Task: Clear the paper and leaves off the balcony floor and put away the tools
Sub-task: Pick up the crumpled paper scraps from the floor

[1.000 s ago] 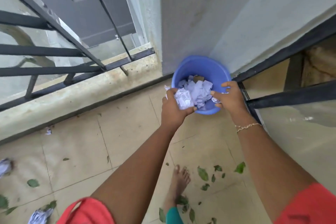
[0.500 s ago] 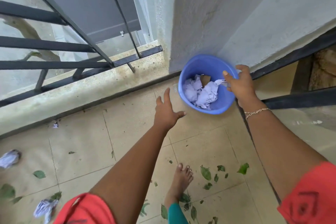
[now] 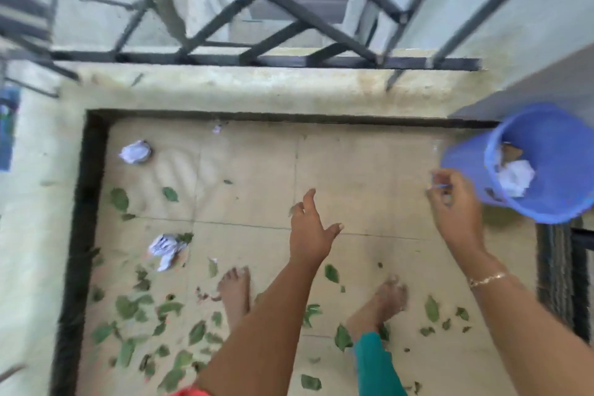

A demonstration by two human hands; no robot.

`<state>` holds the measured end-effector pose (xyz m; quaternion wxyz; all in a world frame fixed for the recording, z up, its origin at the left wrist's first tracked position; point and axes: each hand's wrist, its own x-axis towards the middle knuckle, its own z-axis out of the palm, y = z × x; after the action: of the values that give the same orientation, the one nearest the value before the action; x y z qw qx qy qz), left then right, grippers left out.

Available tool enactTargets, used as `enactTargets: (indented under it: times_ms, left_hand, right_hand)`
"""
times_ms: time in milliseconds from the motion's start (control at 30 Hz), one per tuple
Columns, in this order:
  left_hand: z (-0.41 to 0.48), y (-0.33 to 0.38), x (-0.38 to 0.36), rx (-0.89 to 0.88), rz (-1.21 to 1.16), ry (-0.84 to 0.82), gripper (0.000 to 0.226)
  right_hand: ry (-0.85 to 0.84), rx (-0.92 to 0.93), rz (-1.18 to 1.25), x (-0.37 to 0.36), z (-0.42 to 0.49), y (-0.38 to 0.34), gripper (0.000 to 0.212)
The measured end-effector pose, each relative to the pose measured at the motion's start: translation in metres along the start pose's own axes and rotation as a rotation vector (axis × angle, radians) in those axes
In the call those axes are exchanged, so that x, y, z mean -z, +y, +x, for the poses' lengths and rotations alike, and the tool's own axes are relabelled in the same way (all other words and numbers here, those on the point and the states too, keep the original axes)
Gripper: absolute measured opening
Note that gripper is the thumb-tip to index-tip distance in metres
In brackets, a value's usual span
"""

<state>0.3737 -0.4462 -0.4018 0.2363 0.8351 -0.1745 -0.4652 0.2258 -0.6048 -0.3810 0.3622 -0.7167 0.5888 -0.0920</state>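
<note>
Along the top of the frame, dark railing (image 3: 276, 3) over a pale ledge (image 3: 257, 87).

At upper left of the balcony floor (image 3: 353, 164), a crumpled paper ball (image 3: 135, 152) close to the dark corner border, well apart from both hands. Below it, a second crumpled paper (image 3: 165, 249), touching a leaf at its upper right edge. Across the lower left, a thick scatter of green leaves (image 3: 127, 307), thinner toward the right. Near the top edge of the tiles, a tiny pale scrap (image 3: 219, 128).

Lower centre: two bare feet (image 3: 236, 292) among the leaves.

Centre of the frame: left hand (image 3: 308, 231) above bare tile, fingers (image 3: 310, 199) spread wide and straight, thumb out to the right, holding nothing. Nearest paper well off to its left, none of it touching the fingers.

To the right: right hand (image 3: 456, 212), thin bracelet (image 3: 487, 279) at the wrist, fingers (image 3: 446, 175) curled just beside the left wall of the bucket (image 3: 463, 164). Possibly a thin blue strand pinched there, but too blurred to tell a grip from a mere touch.

Far right edge: the blue bucket tilted, mouth turned toward the lower left, white paper (image 3: 514, 177) bunched inside with a brown bit above it.
</note>
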Motion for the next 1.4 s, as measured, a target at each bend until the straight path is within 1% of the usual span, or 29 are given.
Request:
enactTargets:
  times_ms: [200,400,500,600,767,867,967,1000,1067,1133,1200,1267,1333,1400]
  left_hand:
    - [-0.031,-0.127,0.103,0.177,-0.084,0.094,0.075]
    - [-0.052,-0.247,0.178,0.295,-0.101,0.189,0.07]
    - [-0.044,-0.303,0.192,0.38,-0.082,0.221,0.069]
    - [-0.022,-0.351,0.191,0.439,-0.076,0.245,0.07]
    - [0.028,-0.414,0.17,0.461,-0.037,0.28,0.079]
    - [0.059,-0.439,0.157,0.436,0.036,0.278,0.091]
    - [0.085,-0.451,0.152,0.394,0.166,0.284,0.095]
    - [0.092,-0.454,0.15,0.374,0.204,0.287,0.095]
    - [0.103,-0.459,0.146,0.337,0.243,0.273,0.092]
    - [0.11,-0.46,0.144,0.319,0.245,0.273,0.077]
    - [0.118,-0.459,0.144,0.311,0.214,0.309,0.058]
    - [0.121,-0.459,0.146,0.307,0.122,0.371,0.048]
    - [0.12,-0.461,0.151,0.301,-0.012,0.458,0.049]
    - [0.115,-0.463,0.157,0.319,-0.149,0.558,0.052]
  right_hand:
    - [-0.366,0.153,-0.108,-0.138,-0.094,-0.09,0.019]
    - [-0.648,0.284,-0.282,-0.246,-0.14,-0.146,0.009]
    - [-0.801,0.398,-0.462,-0.303,-0.148,-0.147,0.01]
    - [-0.927,0.522,-0.694,-0.362,-0.153,-0.125,0.015]
    - [-1.106,0.712,-0.861,-0.449,-0.159,-0.077,0.021]
    - [-1.164,0.799,-0.908,-0.489,-0.162,-0.049,0.026]
    - [-1.173,0.922,-0.943,-0.516,-0.159,-0.031,0.027]
    - [-1.177,0.929,-0.934,-0.522,-0.157,-0.028,0.026]
    - [-1.192,0.877,-0.882,-0.528,-0.154,-0.025,0.022]
    - [-1.184,0.857,-0.814,-0.528,-0.149,-0.025,0.018]
    - [-1.108,0.836,-0.668,-0.526,-0.143,-0.028,0.01]
    - [-1.064,0.765,-0.483,-0.525,-0.138,-0.04,0.01]
    - [-1.051,0.759,-0.415,-0.532,-0.136,-0.056,0.014]
    - [-1.053,0.805,-0.445,-0.544,-0.14,-0.068,0.02]
